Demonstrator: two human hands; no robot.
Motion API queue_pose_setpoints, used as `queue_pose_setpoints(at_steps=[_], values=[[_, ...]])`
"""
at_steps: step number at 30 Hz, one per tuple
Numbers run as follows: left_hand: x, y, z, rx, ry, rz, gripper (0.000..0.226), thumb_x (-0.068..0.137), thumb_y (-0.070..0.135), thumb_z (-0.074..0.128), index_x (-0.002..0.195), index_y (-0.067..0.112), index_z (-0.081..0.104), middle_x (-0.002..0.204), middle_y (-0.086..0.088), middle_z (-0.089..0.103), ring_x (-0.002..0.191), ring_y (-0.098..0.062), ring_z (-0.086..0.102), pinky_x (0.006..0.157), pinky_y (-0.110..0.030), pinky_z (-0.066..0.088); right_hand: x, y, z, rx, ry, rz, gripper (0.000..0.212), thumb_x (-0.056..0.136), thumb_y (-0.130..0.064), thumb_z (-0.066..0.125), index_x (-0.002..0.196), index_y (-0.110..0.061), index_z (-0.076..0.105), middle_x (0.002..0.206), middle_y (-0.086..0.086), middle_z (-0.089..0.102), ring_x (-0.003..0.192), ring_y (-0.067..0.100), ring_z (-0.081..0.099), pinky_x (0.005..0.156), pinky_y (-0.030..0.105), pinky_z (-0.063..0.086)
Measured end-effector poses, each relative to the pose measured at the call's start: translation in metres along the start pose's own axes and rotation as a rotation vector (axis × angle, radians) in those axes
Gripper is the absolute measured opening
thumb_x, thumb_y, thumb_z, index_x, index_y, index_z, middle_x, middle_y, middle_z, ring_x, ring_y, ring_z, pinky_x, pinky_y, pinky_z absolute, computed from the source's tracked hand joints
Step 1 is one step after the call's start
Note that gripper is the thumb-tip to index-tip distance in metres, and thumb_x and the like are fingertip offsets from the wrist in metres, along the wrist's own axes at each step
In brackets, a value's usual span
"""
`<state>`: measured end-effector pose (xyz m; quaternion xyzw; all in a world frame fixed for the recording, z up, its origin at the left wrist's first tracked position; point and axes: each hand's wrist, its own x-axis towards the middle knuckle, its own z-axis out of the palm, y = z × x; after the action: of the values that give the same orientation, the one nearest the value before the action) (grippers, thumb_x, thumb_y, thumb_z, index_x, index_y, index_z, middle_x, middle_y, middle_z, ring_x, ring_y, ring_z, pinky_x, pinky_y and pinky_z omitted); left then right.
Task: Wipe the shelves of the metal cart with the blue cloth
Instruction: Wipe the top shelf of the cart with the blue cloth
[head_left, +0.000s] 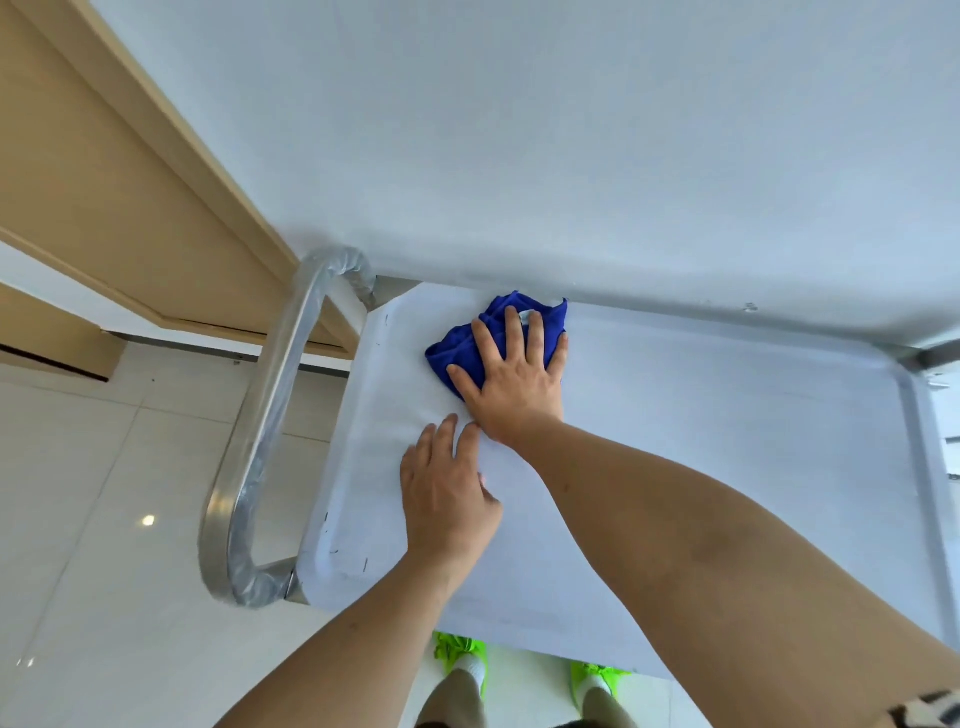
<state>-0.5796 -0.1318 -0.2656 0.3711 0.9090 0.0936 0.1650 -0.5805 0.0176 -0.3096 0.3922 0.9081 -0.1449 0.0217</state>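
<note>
The right hand (511, 374) has its fingers (514, 325) spread flat, pressing down on the blue cloth (467, 348), which is bunched at the far left part of the cart's top shelf (701, 415), close to the wall (571, 130). The left hand (444, 493) lies just near of it, fingers straight and close together, palm flat on the shelf and holding nothing. The shelf is pale and smooth with a raised rim; a few small dark marks show along its left edge. A bent metal handle (260, 441) wrapped in clear film stands off the left end. Left of that is a glossy tiled floor (104, 493) and a light wooden door (104, 171). Bright green shoes (462, 654) show below the near edge. The shelf's right near corner is cut off by the forearm, and lower shelves are hidden.
</note>
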Motion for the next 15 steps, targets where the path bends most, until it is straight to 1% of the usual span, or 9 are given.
queue_pose_setpoints(at_steps=[4,6,9,12,15], values=[[-0.006,0.046,0.014,0.009,-0.013,0.022,0.051,0.087,0.022,0.059,0.137,0.018,0.050,0.148,-0.007,0.045,0.139,-0.028,0.034,0.113,-0.042,0.029,-0.015,0.050,-0.009,-0.012,0.020,0.019,0.075,0.094,-0.074,0.011,0.157,-0.035,0.012,0.169,0.007,0.006,0.152,0.034,-0.008,0.117,0.064,-0.007],[-0.012,0.071,0.023,0.016,-0.021,0.058,0.048,0.088,0.024,0.060,0.135,0.016,0.053,0.145,-0.010,0.048,0.136,-0.030,0.038,0.112,-0.043,0.030,-0.024,0.082,-0.015,-0.008,0.032,0.052,0.074,0.094,-0.075,0.010,0.157,-0.036,0.012,0.169,0.007,0.006,0.152,0.034,-0.008,0.117,0.064,-0.007],[-0.022,0.110,0.037,0.030,-0.022,0.159,0.046,0.088,0.030,0.061,0.131,0.014,0.056,0.139,-0.011,0.052,0.131,-0.031,0.042,0.109,-0.044,0.034,-0.036,0.132,-0.024,-0.006,0.042,0.114,0.075,0.093,-0.076,0.010,0.157,-0.037,0.012,0.169,0.006,0.005,0.152,0.032,-0.009,0.118,0.063,-0.008],[-0.032,0.151,0.053,0.067,-0.046,0.285,0.049,0.091,0.038,0.055,0.134,0.016,0.052,0.141,-0.008,0.049,0.132,-0.028,0.040,0.110,-0.043,0.032,-0.050,0.178,-0.033,-0.006,0.049,0.171,0.075,0.093,-0.076,0.011,0.156,-0.038,0.012,0.169,0.006,0.005,0.152,0.031,-0.009,0.118,0.063,-0.007],[-0.038,0.188,0.067,0.082,-0.067,0.352,0.054,0.092,0.045,0.051,0.136,0.015,0.049,0.142,-0.005,0.047,0.131,-0.025,0.039,0.110,-0.040,0.030,-0.066,0.219,-0.040,0.007,0.064,0.229,0.075,0.092,-0.077,0.013,0.157,-0.038,0.013,0.169,0.006,0.006,0.152,0.031,-0.009,0.118,0.062,-0.008]])
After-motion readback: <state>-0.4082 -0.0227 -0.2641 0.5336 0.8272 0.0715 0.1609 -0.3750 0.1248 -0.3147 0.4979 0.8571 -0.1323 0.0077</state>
